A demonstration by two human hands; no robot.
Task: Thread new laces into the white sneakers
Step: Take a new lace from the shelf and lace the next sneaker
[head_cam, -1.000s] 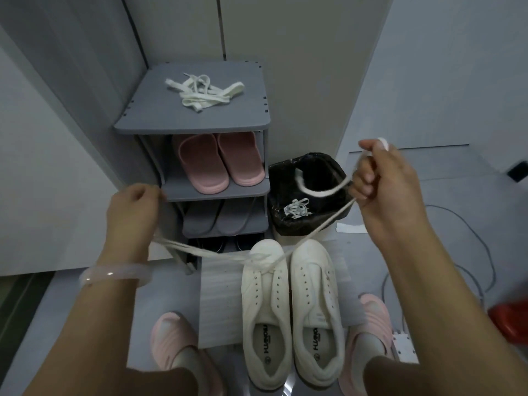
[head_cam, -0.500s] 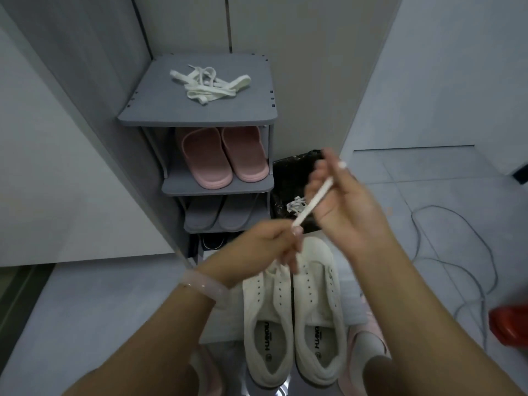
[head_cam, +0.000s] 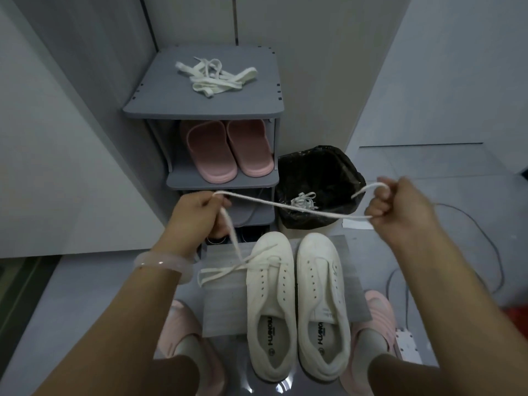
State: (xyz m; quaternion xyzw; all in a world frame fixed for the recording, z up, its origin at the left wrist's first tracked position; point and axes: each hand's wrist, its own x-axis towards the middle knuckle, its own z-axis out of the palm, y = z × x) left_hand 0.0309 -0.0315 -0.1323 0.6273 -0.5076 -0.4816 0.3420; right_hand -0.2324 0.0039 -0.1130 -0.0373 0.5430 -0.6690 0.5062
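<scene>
Flat woven lace (head_cam: 288,207) — both hands.

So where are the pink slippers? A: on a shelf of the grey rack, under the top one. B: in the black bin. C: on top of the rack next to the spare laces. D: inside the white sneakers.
A: the pink slippers sit side by side on a shelf of the grey rack, just below its top board, where only the spare laces lie.

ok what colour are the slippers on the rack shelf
Pink, a plain pair of slippers on the grey rack, clearest in the head view.
</scene>
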